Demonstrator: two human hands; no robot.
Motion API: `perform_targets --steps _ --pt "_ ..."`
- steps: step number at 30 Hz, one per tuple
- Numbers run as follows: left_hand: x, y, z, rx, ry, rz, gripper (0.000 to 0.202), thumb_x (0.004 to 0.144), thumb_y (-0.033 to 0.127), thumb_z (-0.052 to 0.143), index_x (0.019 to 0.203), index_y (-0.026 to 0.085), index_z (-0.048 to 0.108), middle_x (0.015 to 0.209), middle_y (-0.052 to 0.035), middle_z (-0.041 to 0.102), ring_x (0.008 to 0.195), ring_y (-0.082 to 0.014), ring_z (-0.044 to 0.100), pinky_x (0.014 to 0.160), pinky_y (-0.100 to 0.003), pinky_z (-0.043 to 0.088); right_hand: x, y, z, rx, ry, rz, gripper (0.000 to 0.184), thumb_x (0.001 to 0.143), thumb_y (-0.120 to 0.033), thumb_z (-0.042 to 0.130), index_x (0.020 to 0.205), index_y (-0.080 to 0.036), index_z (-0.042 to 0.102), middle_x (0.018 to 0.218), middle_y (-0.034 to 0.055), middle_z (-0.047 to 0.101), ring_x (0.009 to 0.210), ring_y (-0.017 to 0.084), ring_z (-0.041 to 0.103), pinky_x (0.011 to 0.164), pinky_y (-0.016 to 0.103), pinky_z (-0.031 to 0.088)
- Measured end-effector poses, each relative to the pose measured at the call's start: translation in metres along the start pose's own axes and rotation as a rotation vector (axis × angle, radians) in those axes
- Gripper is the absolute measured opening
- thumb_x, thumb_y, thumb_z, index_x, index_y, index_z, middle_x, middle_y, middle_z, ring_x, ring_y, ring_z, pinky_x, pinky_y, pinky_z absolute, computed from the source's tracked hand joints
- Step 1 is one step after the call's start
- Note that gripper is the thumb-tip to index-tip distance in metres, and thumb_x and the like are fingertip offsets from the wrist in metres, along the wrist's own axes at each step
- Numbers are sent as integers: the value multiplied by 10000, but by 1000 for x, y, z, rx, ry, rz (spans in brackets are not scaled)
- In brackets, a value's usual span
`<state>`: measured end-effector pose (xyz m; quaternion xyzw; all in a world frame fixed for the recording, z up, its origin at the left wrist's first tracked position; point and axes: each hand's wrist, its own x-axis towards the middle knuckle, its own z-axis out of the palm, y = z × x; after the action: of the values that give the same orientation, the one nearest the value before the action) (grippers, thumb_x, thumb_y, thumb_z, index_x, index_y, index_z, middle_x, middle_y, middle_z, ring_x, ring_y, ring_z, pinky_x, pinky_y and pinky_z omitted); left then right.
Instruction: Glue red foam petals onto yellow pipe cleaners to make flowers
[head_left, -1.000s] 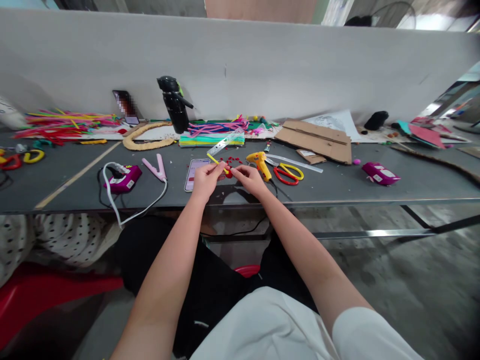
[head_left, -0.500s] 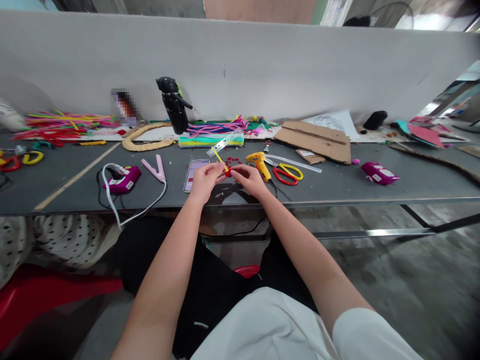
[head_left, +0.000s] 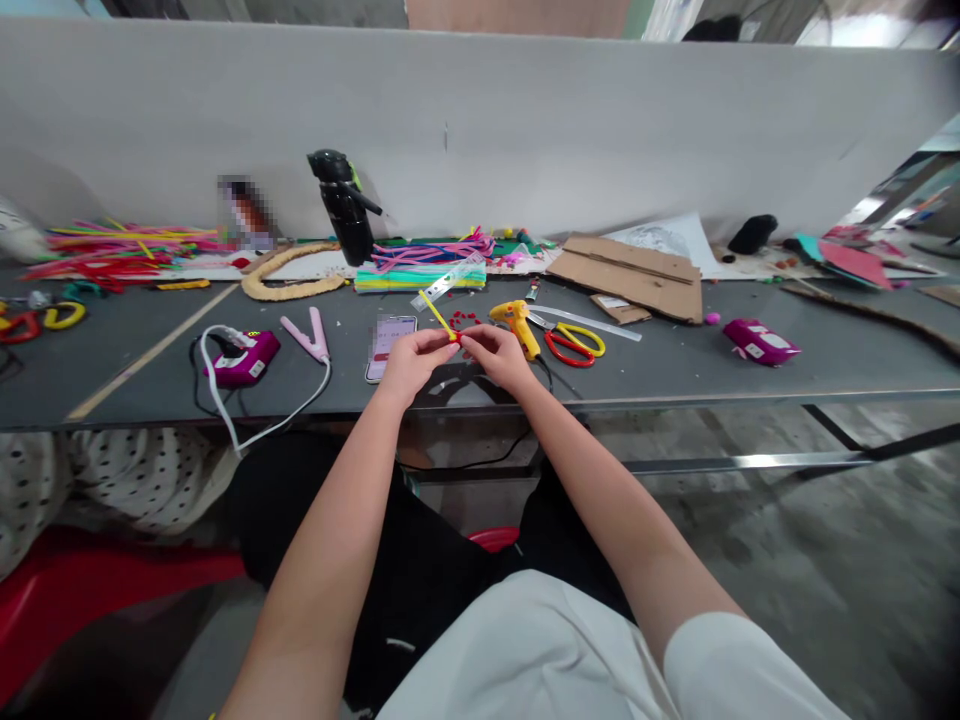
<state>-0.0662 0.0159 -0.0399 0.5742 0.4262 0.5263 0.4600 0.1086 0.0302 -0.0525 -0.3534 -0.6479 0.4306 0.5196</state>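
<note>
Between my two hands, above the front of the grey table [head_left: 645, 370], is a small red piece [head_left: 459, 338] with a yellow pipe cleaner [head_left: 436, 314] sticking up from it to the left. My left hand [head_left: 417, 362] pinches the yellow stem near its lower end. The fingertips of my right hand [head_left: 498, 352] are closed on the red piece, which they mostly cover. Small red bits [head_left: 466, 319] lie on the table just behind my fingers. A yellow glue gun [head_left: 514, 326] rests right beside my right hand, and a phone [head_left: 390, 345] lies left of my left hand.
Scissors [head_left: 574, 345] with red and yellow handles lie to the right. A pink hair straightener [head_left: 309, 338] and a purple power strip [head_left: 244, 360] with a white cord are at left. Behind stand a black flask [head_left: 345, 210], pipe cleaner bundles [head_left: 420, 280] and cardboard [head_left: 630, 275].
My fingers have drawn closer together around the red piece, hiding more of it. The yellow stem has shifted slightly, and the whole view has moved a little.
</note>
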Motion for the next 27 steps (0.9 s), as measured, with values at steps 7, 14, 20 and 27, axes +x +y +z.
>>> perform_targets --steps 7,14,20,27 --pt "0 0 1 -33 2 1 423 639 362 852 987 159 725 1055 -107 762 1014 -247 699 981 -436 530 0 1 1 -43 37 -50 351 801 -510 690 922 -181 714 885 62 728 778 181 656 702 311 534" --pt "1 -3 1 24 13 41 400 671 353 824 1015 165 747 1034 -96 767 999 -253 704 960 -437 546 -2 -3 -1 -119 77 -110 281 834 -445 677 917 -184 741 926 67 733 844 188 655 742 308 515" --pt "1 -5 -1 52 3 54 417 687 356 818 1045 154 750 1063 -98 767 1011 -259 707 984 -449 537 -2 -1 -2 -144 77 -132 259 829 -424 684 884 -180 751 917 64 732 859 188 655 720 292 518" --pt "1 -6 -2 58 -14 65 415 683 362 819 1033 149 751 1070 -102 767 1020 -261 709 1003 -454 531 -1 -1 -1 -119 81 -87 260 802 -405 702 885 -161 733 882 61 741 813 177 665 724 292 520"
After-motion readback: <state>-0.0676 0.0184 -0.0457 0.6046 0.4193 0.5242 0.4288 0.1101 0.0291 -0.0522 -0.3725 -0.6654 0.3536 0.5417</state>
